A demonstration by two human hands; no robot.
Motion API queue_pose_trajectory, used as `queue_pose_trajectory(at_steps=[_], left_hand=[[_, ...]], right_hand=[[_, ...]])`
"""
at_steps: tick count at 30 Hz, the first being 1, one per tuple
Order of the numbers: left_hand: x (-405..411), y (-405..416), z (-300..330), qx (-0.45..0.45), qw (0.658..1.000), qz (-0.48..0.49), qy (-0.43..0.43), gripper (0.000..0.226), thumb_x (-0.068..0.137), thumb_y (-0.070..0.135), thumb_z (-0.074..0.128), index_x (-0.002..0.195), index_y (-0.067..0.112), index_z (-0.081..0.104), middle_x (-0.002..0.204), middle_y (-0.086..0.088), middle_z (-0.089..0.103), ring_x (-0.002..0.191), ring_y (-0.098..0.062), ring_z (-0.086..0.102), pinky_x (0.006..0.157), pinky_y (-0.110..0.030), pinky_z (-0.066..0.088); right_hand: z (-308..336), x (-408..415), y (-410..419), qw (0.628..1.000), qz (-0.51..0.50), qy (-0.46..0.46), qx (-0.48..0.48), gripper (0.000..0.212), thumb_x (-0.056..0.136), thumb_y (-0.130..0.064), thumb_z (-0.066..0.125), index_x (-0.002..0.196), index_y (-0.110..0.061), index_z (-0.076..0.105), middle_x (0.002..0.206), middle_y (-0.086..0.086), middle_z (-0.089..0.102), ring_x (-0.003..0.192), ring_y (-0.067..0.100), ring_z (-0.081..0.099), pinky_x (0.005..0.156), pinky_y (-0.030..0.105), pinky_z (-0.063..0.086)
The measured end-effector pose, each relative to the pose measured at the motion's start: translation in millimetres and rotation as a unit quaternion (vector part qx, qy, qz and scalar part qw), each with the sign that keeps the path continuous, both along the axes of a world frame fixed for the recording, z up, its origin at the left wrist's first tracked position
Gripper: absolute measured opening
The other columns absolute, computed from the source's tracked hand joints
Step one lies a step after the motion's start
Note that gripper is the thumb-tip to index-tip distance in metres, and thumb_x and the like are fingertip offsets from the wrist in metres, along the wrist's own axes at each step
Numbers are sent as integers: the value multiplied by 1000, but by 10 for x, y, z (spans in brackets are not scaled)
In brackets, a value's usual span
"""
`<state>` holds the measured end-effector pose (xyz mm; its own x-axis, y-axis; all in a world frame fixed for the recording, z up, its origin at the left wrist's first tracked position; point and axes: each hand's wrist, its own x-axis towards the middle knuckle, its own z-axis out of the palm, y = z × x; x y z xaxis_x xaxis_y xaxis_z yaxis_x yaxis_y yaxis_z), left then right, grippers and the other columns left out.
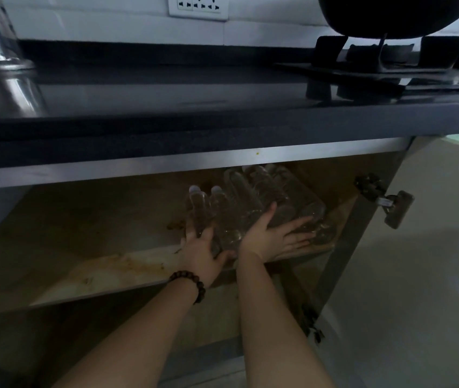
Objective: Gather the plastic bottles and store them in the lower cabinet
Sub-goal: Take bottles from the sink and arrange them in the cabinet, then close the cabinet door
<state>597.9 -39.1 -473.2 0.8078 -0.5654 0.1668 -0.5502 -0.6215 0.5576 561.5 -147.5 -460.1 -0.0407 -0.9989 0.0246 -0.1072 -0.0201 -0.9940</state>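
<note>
Several clear plastic bottles (253, 200) lie in a pile on the stained shelf (127, 264) inside the open lower cabinet, toward its right side. My left hand (201, 254), with a bead bracelet on the wrist, grips the near ends of the left bottles. My right hand (275, 236) lies flat with fingers spread against the right bottles' bases, pressing on them. Two white caps show at the pile's far left.
The dark countertop (222, 113) overhangs the cabinet. A steel vessel (1, 46) stands on it at left, a black stove (385, 65) with a dark pan at right. The cabinet door (418, 247) hangs open at right with a hinge (385, 201).
</note>
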Motion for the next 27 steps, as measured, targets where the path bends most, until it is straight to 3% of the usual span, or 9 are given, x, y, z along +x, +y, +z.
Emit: queue_pose_trajectory(at_steps=[4,7,10,13,16,19,24,27], left_hand=[[-33,-40,13,-13,1000,13,-8,73,81,47,68,145,37,35,160,-12,-1,135,-40,26,110,-42,31],[-55,-92,29,-15,999,27,-12,69,83,41,69,144,36,37,160,-12,-1,132,-40,28,109,-40,31],[-43,-101,10,-11,1000,26,-4,72,83,43,67,146,39,32,160,-9,-7,140,-40,16,112,-41,27],[-27,-94,5,-1,999,10,-35,92,83,49,65,151,39,4,157,-9,-26,144,-38,-13,117,-44,9],[-27,-44,112,34,999,-14,-15,112,80,61,61,146,35,-25,153,-6,-33,141,-34,-23,115,-49,-3],[-62,95,326,75,997,-9,17,106,81,68,52,151,24,-15,158,-8,-21,144,-29,-18,115,-51,-4],[-324,509,832,91,992,33,78,80,93,58,39,152,12,11,160,-15,4,146,-28,3,118,-45,6],[-556,819,1220,116,990,36,71,76,94,51,41,152,10,12,160,-13,9,146,-28,10,118,-44,10]], right_hand=[[-12,58,-41,1000,-17,8,-1,84,85,-73,26,149,-34,-10,159,8,-17,145,29,-13,118,49,-2],[3,73,-46,1000,-27,0,-1,81,88,-68,29,150,-31,-7,159,10,-15,145,30,-11,118,48,-3],[13,67,-50,1000,-26,7,4,81,89,-66,32,151,-29,-6,159,12,-14,145,31,-11,118,45,-6],[20,-5,-65,1000,7,22,12,82,89,-65,35,150,-30,-7,158,13,-16,145,31,-12,118,45,-7],[98,-178,-65,996,56,58,31,85,90,-64,37,150,-26,-9,158,15,-17,145,29,-12,117,41,-10],[318,-393,-45,987,103,111,48,84,91,-60,39,151,-22,-7,158,15,-15,146,28,-10,117,43,-10],[919,-716,140,971,182,143,59,77,96,-51,40,152,-20,-3,160,8,-8,146,22,-5,118,43,-1],[1334,-964,365,958,229,170,41,72,98,-44,40,152,-20,-2,161,2,-8,147,16,-6,119,38,0]])
